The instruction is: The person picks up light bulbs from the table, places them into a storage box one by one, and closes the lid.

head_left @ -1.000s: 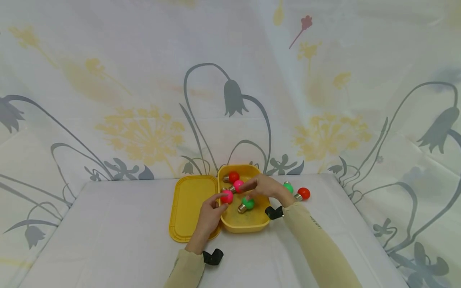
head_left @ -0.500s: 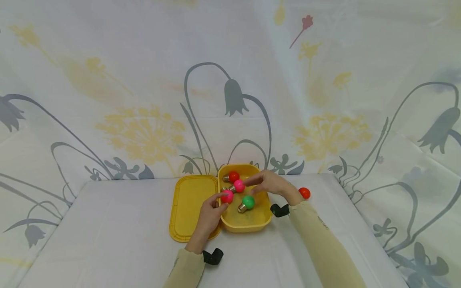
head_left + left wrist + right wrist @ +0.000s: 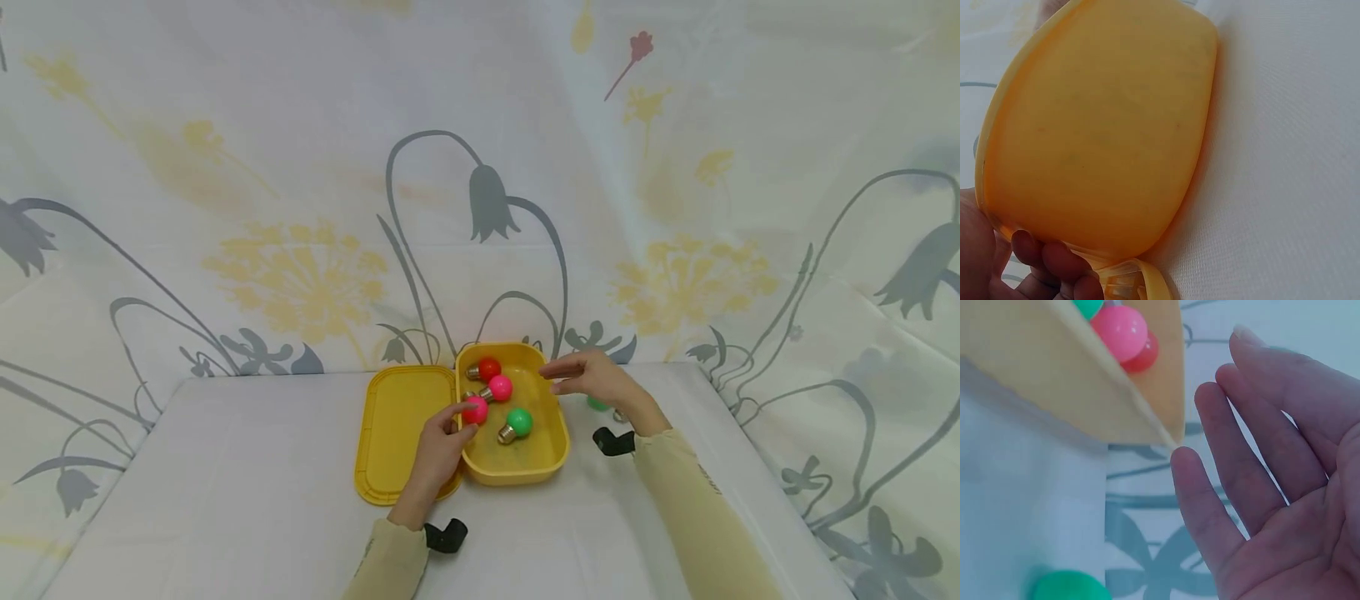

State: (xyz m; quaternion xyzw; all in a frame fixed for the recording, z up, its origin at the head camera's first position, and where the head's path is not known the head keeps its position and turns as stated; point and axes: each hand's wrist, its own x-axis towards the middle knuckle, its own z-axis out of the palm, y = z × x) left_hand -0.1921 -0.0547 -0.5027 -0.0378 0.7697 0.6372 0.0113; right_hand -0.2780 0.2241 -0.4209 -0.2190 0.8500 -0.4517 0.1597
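A yellow plastic box [image 3: 525,477] stands on the table. Inside lie a red light bulb [image 3: 489,369], two pink light bulbs [image 3: 500,387] and a green light bulb [image 3: 519,422], all with metal screw bases. My left hand [image 3: 437,448] grips the box's left rim; in the left wrist view its fingertips [image 3: 1063,259] curl against the outer wall. Over the right rim hovers my right hand [image 3: 600,381], fingers loosely spread and holding nothing. Its palm and fingers [image 3: 1244,450] show beside the box corner in the right wrist view.
The yellow lid [image 3: 392,433] lies flat against the box's left side. Right of the box, partly behind my right wrist, are another green bulb [image 3: 597,404] and a metal bulb base [image 3: 620,416]. A flower-printed cloth [image 3: 480,275] hangs behind the table.
My right hand has drawn back to the right, from above the bulbs in the box to its right rim, now covering the red bulb outside. The left hand stays at the rim.
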